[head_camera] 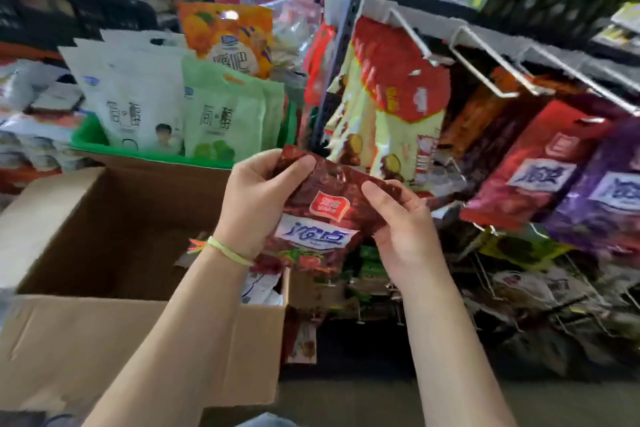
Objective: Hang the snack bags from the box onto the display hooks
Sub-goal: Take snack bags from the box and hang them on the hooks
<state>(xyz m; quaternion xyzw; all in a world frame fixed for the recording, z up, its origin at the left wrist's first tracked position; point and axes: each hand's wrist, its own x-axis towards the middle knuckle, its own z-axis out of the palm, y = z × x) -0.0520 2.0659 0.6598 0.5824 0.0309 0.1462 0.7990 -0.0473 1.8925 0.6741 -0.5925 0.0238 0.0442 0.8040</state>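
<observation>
Fingers of both hands pinch the top corners of the dark red snack bag [322,215], left hand [258,198] and right hand [403,222] either side. Bag hangs lengthwise downward above the cardboard box [104,333]. Display hooks [485,66] sit up and to the right, so the right hand's nearer, I'd say.

Snack bag [322,215] between both hands, box [104,253] lower left, display hooks [485,62] upper right.
</observation>
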